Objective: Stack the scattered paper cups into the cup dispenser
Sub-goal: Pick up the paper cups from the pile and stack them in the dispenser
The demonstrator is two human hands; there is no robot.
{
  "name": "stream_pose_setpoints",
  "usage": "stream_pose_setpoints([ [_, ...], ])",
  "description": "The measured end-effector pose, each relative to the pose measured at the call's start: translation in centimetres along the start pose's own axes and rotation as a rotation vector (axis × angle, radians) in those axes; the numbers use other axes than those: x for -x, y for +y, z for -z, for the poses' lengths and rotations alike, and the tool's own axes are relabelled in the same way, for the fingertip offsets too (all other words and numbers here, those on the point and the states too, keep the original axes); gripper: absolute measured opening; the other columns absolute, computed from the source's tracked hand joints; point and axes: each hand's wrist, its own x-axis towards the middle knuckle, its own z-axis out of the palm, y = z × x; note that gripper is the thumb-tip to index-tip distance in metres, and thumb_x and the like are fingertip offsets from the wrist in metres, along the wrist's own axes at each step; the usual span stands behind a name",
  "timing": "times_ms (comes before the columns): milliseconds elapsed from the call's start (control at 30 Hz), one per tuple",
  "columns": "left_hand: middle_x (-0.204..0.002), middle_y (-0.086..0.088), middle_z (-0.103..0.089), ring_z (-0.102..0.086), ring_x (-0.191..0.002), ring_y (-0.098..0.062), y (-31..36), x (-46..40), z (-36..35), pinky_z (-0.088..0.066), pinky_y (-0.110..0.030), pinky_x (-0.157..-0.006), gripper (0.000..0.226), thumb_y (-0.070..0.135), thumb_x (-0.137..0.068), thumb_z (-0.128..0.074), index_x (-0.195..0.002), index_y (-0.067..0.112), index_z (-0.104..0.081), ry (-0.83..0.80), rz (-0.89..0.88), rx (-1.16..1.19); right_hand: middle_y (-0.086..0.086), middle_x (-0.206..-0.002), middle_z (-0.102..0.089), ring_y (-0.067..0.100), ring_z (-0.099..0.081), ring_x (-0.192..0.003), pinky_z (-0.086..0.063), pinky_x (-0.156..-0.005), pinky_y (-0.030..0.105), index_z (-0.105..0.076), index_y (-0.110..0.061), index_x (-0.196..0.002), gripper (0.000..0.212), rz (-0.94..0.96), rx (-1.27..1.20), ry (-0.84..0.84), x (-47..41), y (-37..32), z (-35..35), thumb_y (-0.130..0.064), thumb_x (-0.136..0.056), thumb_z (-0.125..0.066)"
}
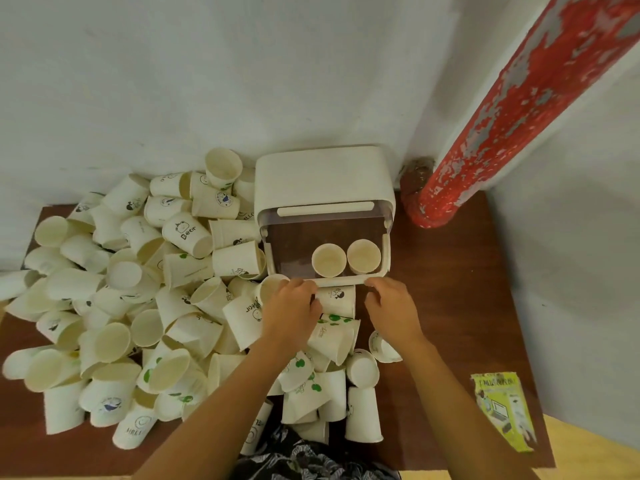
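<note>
The white cup dispenser (pixel 322 178) stands against the wall with its clear front panel swung open. Two paper cups (pixel 329 259) (pixel 363 256) stand upright side by side inside it, mouths up. My left hand (pixel 291 308) and my right hand (pixel 393 308) both rest at the dispenser's front lip (pixel 341 281), fingers curled on it. One open cup (pixel 272 287) lies right beside my left fingers. A big heap of scattered white paper cups (pixel 138 306) covers the table to the left and under my forearms.
The brown table (pixel 450 289) shows bare wood on its right side. A green-yellow packet (pixel 502 410) lies near the table's right front edge. A peeling red pipe (pixel 502 126) rises from the back right corner. White walls close the back and right.
</note>
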Motion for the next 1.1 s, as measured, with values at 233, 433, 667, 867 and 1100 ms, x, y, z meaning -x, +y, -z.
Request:
stream_pose_setpoints([
  [233, -0.113, -0.001, -0.062, -0.054, -0.103, -0.022, -1.0, 2.6, -0.3, -0.049, -0.034, -0.078, 0.027, 0.026, -0.093, -0.051, -0.116, 0.018, -0.061, -0.051, 0.052, -0.148, -0.003, -0.13, -0.058, 0.022, -0.044, -0.128, -0.039, -0.105, 0.045, -0.063, -0.02, -0.122, 0.033, -0.177, 0.077, 0.04, 5.5, 0.5, -0.4, -0.013, -0.09, -0.056],
  [433, -0.125, -0.002, -0.054, -0.047, -0.115, -0.022, -2.6, 3.5, -0.9, -0.045, -0.034, -0.087, 0.034, 0.029, -0.092, -0.05, -0.125, 0.02, -0.053, -0.18, 0.005, -0.175, -0.004, -0.151, -0.031, 0.026, -0.026, -0.138, -0.039, -0.105, 0.047, -0.044, -0.03, -0.141, 0.054, -0.326, 0.156, -0.208, 8.0, 3.0, -0.8, -0.018, -0.09, -0.058],
  [667, -0.121, -0.005, -0.053, -0.046, -0.114, -0.023, -3.4, 3.1, -0.8, -0.047, -0.032, -0.081, 0.033, 0.023, -0.095, -0.045, -0.127, 0.02, -0.054, -0.29, -0.021, -0.177, -0.001, -0.142, -0.042, 0.027, -0.046, -0.121, -0.049, -0.091, 0.039, -0.049, -0.028, -0.137, 0.055, -0.371, 0.089, -0.064, 8.4, 3.9, -2.2, -0.011, -0.085, -0.062],
  [867, -0.117, -0.007, -0.053, -0.047, -0.111, -0.022, -3.5, 2.6, -0.4, -0.049, -0.031, -0.077, 0.03, 0.018, -0.096, -0.045, -0.122, 0.013, -0.057, -0.299, -0.014, -0.167, -0.001, -0.127, -0.045, 0.02, -0.052, -0.111, -0.045, -0.07, 0.024, -0.044, -0.022, -0.127, 0.057, -0.401, -0.107, 0.104, 7.4, 3.0, -2.4, -0.012, -0.078, -0.073],
  [1100, -0.119, -0.001, -0.056, -0.047, -0.113, -0.019, -3.3, 2.9, 0.2, -0.05, -0.031, -0.081, 0.033, 0.012, -0.093, -0.05, -0.126, 0.016, -0.057, -0.178, -0.024, -0.09, 0.0, -0.138, -0.037, 0.027, -0.054, -0.112, -0.047, -0.094, 0.048, -0.007, -0.039, -0.151, 0.092, -0.391, 0.13, -0.158, 7.5, 3.7, -3.3, -0.028, -0.084, -0.069],
])
